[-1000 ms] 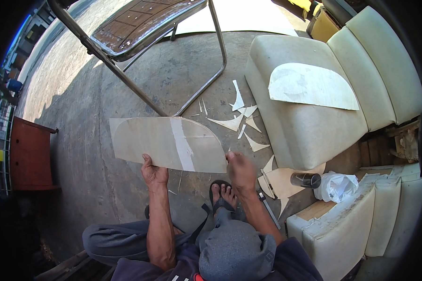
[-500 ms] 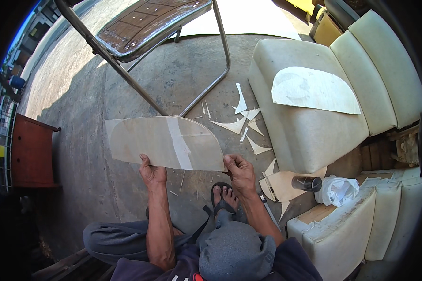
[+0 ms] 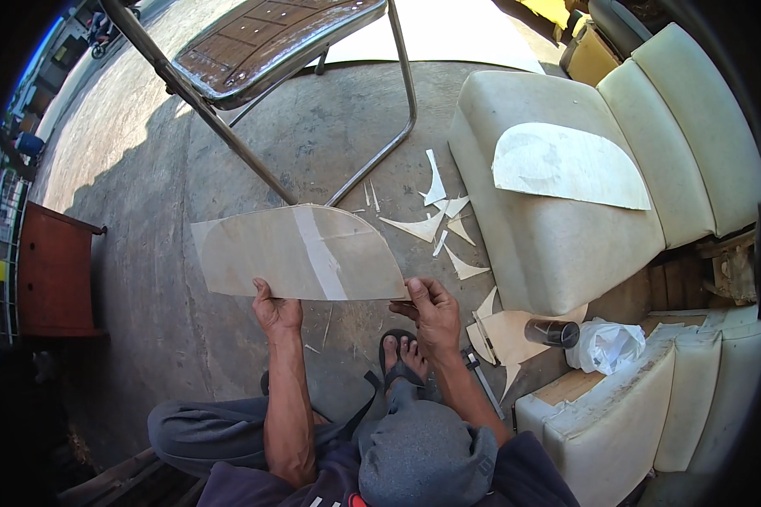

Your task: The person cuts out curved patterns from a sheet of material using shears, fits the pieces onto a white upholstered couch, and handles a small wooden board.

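A thin pale sheet (image 3: 258,253), like plywood or card, is held up above the floor in front of me. Its right end is cut to a curve, a lighter strip crosses it, and a curved line shows near its squarer left end. My left hand (image 3: 277,311) grips the near long edge, thumb on top and fingers beneath. At the near right corner, my right hand (image 3: 435,317) pinches the sheet between thumb and fingers, the fingertips partly hidden. A similar white rounded panel (image 3: 566,166) lies on the cream seat (image 3: 524,245) to the right.
Pointed offcuts (image 3: 418,226) litter the concrete beside the seat. A metal-framed chair (image 3: 283,51) stands ahead; a red cabinet (image 3: 57,275) is at left. Near a second cream seat (image 3: 600,422) are a dark cup (image 3: 552,333), a white plastic bag (image 3: 607,345) and a long thin tool (image 3: 484,384).
The sheet has tilted slightly, its near right corner moving up and its left end down a little. My right hand's fingers have shifted at the corner. A motorbike appears far left.
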A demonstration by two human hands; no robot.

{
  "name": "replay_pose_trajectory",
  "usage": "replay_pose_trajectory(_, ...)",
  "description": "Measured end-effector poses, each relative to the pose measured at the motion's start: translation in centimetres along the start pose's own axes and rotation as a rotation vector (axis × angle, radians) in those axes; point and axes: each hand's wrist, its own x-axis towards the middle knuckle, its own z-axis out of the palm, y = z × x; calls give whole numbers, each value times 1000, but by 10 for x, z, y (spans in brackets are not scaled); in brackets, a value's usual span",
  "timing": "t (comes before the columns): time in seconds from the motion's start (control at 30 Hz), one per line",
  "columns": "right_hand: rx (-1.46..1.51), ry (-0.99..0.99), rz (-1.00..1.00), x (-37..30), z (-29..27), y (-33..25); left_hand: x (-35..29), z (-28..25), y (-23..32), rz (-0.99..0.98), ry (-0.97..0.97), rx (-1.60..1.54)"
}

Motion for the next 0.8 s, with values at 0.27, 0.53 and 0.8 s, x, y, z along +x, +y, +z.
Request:
replay_pose_trajectory(0.27, -92, 7, 4, -3, 1, -1, -4, 3, -6, 4, 40, 38)
replay_pose_trajectory(0.53, -150, 10, -20, -4, 1, 2, -7, 3, -12, 17, 56, 33)
replay_pose_trajectory(0.8, -357, -117, -97, 15, -12, -13, -6, 12, 5, 8, -286, 233)
